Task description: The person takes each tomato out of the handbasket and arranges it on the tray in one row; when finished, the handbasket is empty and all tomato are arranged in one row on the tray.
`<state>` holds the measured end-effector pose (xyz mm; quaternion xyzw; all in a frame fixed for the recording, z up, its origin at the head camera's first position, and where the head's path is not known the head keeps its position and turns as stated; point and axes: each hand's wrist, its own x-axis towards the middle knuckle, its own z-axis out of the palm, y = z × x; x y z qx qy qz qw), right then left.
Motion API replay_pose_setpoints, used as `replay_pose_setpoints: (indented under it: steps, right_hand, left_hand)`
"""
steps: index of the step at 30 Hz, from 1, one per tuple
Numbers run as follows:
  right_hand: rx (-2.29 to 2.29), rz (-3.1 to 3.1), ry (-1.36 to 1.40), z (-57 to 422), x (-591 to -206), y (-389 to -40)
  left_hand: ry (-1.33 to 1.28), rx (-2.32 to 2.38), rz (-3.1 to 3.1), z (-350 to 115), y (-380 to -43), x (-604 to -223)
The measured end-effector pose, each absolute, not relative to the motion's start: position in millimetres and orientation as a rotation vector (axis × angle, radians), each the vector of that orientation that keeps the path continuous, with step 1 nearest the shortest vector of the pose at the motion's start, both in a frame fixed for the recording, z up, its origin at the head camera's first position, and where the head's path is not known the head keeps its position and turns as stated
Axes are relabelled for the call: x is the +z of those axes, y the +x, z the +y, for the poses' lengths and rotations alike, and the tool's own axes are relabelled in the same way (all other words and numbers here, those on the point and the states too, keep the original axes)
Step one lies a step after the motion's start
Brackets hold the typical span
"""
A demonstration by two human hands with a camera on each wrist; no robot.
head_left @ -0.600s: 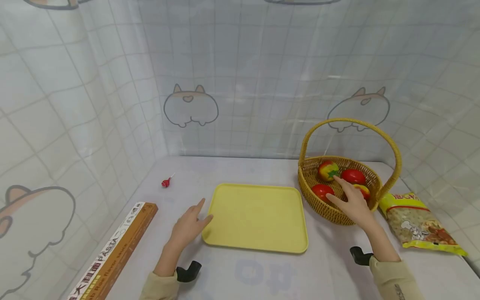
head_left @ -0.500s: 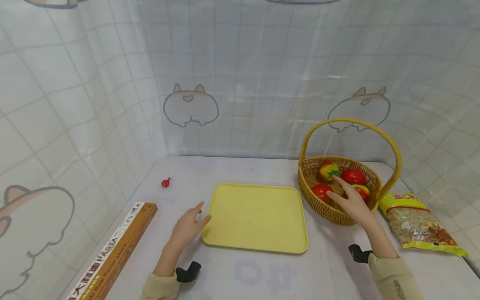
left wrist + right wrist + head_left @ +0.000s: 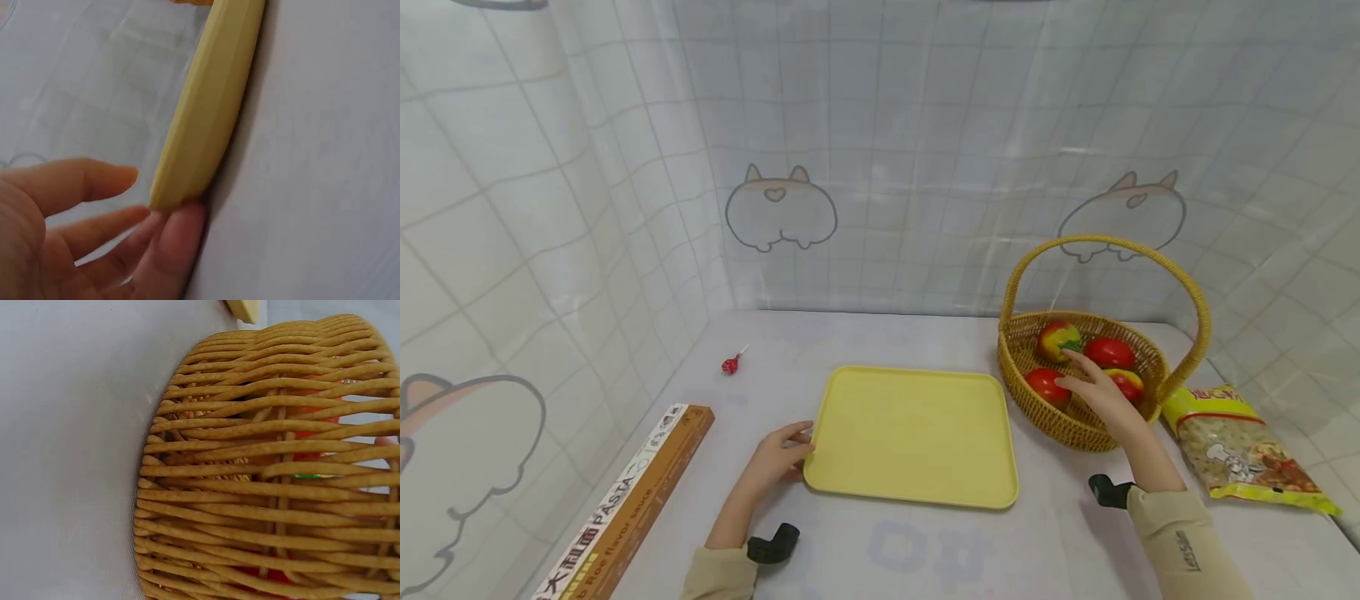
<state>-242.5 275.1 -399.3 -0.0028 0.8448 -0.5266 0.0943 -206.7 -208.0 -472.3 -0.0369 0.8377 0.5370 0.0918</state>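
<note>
My left hand (image 3: 775, 457) is at the left edge of a shallow yellow tray (image 3: 913, 435). In the left wrist view, fingertips (image 3: 178, 234) touch the tray's edge (image 3: 206, 106) from below, and the thumb (image 3: 103, 178) stays apart from it. Over a wicker basket (image 3: 1052, 421) my right hand (image 3: 1108, 402) reaches in, fingers spread. Its index finger is near a red-and-yellow fruit (image 3: 1057, 340) with a green stem, its thumb near a red fruit (image 3: 1047, 386); contact cannot be told. In the right wrist view the basket's wall (image 3: 269, 487) hides most of this hand.
Another red fruit (image 3: 1110, 353) and a red-yellow one (image 3: 1127, 384) lie in the basket, under its tall handle (image 3: 1108, 240). A plastic food bag (image 3: 1243, 450) lies right of it. Left are a long pasta box (image 3: 632, 500) and a small red lollipop (image 3: 731, 365).
My left hand has lowered toward the tray's left edge, its fingers coming together there. My right hand has stayed over the basket, thumb and index finger slightly closer together.
</note>
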Motion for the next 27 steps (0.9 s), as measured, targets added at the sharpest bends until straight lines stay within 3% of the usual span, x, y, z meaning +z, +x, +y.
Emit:
replay_pose_setpoints:
  steps: [27]
  right_hand:
    - [-1.441, 2.419, -0.079, 266.1, -411.7, -263.0]
  left_hand:
    - [-0.005, 1.752, 2.271, -222.0, -206.3, -481.1]
